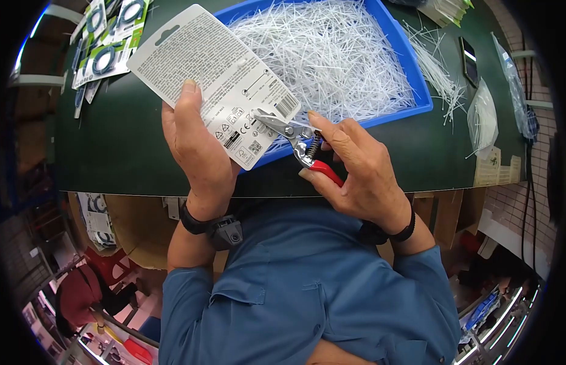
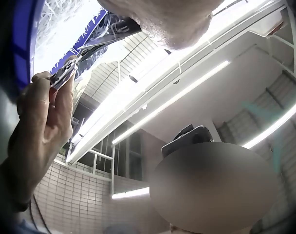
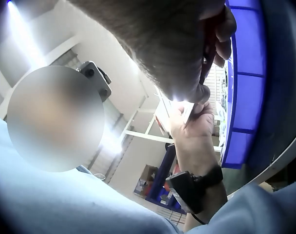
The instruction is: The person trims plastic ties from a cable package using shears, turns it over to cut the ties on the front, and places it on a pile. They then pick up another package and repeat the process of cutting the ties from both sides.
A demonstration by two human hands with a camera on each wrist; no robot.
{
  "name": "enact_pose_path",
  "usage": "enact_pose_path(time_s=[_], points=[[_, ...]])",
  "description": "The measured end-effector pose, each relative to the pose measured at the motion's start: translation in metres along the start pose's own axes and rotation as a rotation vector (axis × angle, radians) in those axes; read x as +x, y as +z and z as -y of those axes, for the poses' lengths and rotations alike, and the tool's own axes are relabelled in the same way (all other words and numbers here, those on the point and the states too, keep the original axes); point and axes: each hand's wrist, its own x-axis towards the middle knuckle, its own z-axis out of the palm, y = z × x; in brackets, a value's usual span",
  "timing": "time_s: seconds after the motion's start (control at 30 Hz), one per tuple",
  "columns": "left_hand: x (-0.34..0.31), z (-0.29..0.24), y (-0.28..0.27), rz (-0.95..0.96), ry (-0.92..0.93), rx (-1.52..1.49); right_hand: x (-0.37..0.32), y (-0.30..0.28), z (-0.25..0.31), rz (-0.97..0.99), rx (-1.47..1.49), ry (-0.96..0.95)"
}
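In the head view my left hand (image 1: 201,146) holds a white printed packaging card (image 1: 204,67), its thumb lying over the text side. The card is tilted, with a hang slot at its upper left corner and a barcode near the right edge. My right hand (image 1: 365,167) grips red-handled cutters (image 1: 304,152) with a coil spring between the handles. Their metal jaws lie over the lower part of the card, at a small white nub (image 1: 258,114). In the left wrist view the right hand (image 2: 43,122) and the cutters (image 2: 65,73) show at the left.
Behind the card stands a blue tray (image 1: 417,79) full of thin white plastic strips (image 1: 331,55). Carded packs with dark coiled items (image 1: 106,58) lie at the upper left. More loose strips (image 1: 438,73), a phone (image 1: 469,61) and a clear plastic bag (image 1: 482,118) lie at the right.
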Motion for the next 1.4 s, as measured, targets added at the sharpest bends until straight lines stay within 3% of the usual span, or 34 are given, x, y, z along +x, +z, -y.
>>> enact_pose_path(time_s=[0.53,0.67,0.9,1.2,1.3,1.4], points=[[-0.002,0.012,0.006,-0.015,0.02,-0.028,0.0,0.005,-0.002,0.008,0.016,0.024],[-0.005,0.009,0.009,0.065,0.051,-0.026,0.003,0.004,0.005,0.033,0.053,0.045],[-0.011,0.008,0.012,0.105,0.126,0.016,0.025,0.007,0.015,-0.05,0.05,-0.109],[-0.015,0.007,0.013,0.121,0.121,0.059,0.026,0.008,0.015,-0.034,0.06,-0.087],[-0.015,0.008,0.017,0.13,0.184,0.019,0.026,0.002,0.014,0.047,0.253,-0.046],[-0.016,0.007,0.019,0.141,0.191,0.031,0.026,0.0,0.016,0.032,0.232,-0.046]])
